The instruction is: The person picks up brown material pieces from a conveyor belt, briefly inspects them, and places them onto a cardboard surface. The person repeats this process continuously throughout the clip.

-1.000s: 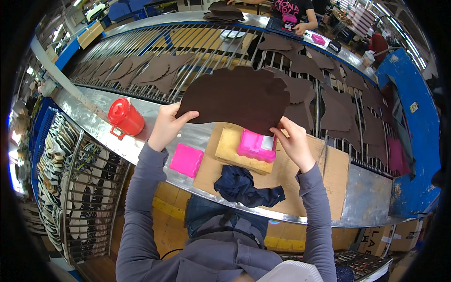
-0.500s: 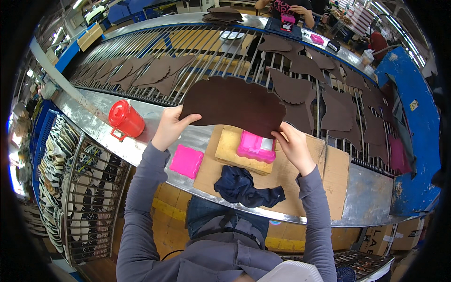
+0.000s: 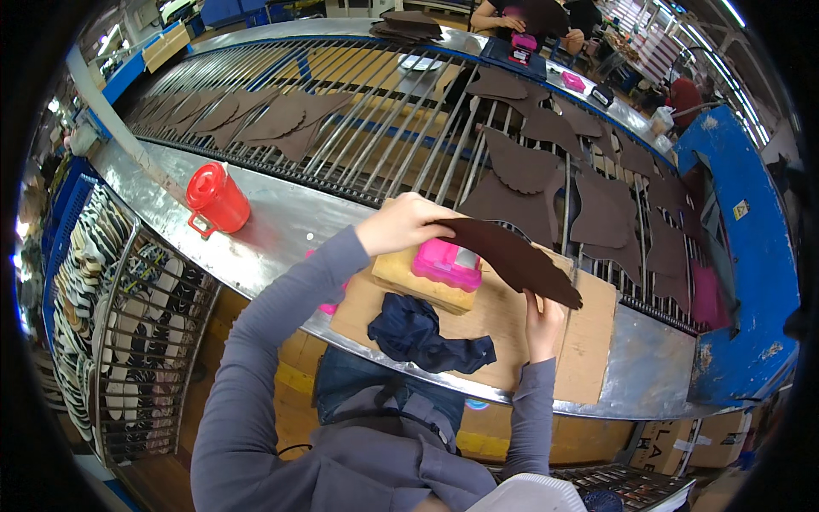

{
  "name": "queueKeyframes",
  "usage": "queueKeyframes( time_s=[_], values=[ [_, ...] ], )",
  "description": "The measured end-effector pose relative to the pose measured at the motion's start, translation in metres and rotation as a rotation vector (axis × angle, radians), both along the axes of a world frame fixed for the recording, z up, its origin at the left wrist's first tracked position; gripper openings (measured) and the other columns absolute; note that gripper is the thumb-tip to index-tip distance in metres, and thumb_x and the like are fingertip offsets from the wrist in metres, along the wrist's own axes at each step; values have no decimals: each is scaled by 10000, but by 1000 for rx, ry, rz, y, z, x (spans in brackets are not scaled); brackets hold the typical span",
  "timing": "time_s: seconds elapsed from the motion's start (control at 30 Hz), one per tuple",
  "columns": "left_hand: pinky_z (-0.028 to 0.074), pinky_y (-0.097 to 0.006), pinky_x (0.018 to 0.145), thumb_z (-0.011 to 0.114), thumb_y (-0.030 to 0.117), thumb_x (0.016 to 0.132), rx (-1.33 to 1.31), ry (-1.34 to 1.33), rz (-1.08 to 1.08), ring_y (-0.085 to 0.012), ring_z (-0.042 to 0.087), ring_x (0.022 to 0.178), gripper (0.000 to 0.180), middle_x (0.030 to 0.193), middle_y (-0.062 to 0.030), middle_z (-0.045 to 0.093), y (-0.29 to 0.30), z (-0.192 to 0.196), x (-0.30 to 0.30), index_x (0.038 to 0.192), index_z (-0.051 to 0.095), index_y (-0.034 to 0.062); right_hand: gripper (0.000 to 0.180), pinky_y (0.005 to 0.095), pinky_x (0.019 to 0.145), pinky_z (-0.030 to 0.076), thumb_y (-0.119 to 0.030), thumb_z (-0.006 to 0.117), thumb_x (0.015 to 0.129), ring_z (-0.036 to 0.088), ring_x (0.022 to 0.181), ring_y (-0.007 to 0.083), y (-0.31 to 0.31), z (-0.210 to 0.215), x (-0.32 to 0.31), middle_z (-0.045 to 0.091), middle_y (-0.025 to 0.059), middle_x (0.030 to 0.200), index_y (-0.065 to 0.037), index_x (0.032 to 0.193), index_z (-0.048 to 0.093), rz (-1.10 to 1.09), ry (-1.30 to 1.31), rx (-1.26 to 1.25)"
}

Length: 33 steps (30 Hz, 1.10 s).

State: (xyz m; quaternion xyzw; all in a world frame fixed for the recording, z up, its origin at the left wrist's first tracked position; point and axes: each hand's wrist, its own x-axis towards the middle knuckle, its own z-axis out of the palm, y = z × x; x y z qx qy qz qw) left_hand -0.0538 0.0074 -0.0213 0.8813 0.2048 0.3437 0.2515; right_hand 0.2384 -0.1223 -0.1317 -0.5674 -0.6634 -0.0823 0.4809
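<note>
A dark brown leather-like piece with a scalloped edge (image 3: 516, 260) is held up tilted between both hands, its right end lower. My left hand (image 3: 405, 224) pinches its upper left end, and my right hand (image 3: 543, 326) grips its lower edge near the right end. Below it, a pink plastic box (image 3: 447, 264) sits on a yellow foam-like block (image 3: 418, 291). That block rests on a flat cardboard sheet (image 3: 589, 341). Nearer to me lies a crumpled navy cloth (image 3: 426, 337). My left forearm mostly hides a flat pink piece (image 3: 331, 308).
A red lidded jug (image 3: 218, 198) stands left on the metal table edge (image 3: 281, 213). Beyond runs a rack of metal bars (image 3: 367, 128) bearing brown pieces (image 3: 520, 162). A blue machine housing (image 3: 742, 273) bounds the right, a shoe-filled cart (image 3: 141, 341) the left. Another person (image 3: 503, 19) works across.
The brown piece has turned from broad side facing me to a slanted, nearly edge-on pose. My left hand moved right and up; my right hand went lower. The person opposite has lifted a dark piece.
</note>
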Motion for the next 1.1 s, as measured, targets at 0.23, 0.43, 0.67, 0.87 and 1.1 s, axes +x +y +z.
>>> queueKeyframes(
  time_s=[0.23,0.43,0.67,0.87,1.1],
  values=[
    [523,-350,685,689,142,814,-24,169,-115,-330,665,781,266,914,-186,678,9,1,58,1055,675,29,250,352,730,510,16,711,792,675,846,316,-39,9,52,687,174,939,-1,1035,650,-85,140,-131],
    [482,-388,638,696,190,806,-179,137,-276,-361,613,690,226,749,-203,649,10,11,97,924,680,-2,264,341,741,509,46,678,794,670,861,326,-69,85,98,671,188,952,-3,1050,637,-127,-88,-120],
    [510,-331,699,690,142,823,-54,292,-224,-296,657,760,275,868,-180,680,14,57,110,1059,647,7,154,287,726,479,20,678,812,642,785,163,-48,185,86,693,120,862,35,962,649,156,55,-275],
    [460,-339,955,656,130,875,-254,-452,90,-196,586,1122,451,1197,-101,627,78,69,26,1292,504,47,230,270,763,475,-62,702,845,593,843,120,84,158,81,675,73,983,54,1031,634,116,695,-168],
    [439,-320,940,631,190,902,-923,-610,835,-163,589,1043,356,1133,-38,640,136,-71,-169,1234,567,79,332,439,953,508,0,504,935,556,1130,303,243,7,45,531,136,1269,-31,1264,474,539,1914,-383]
  ],
)
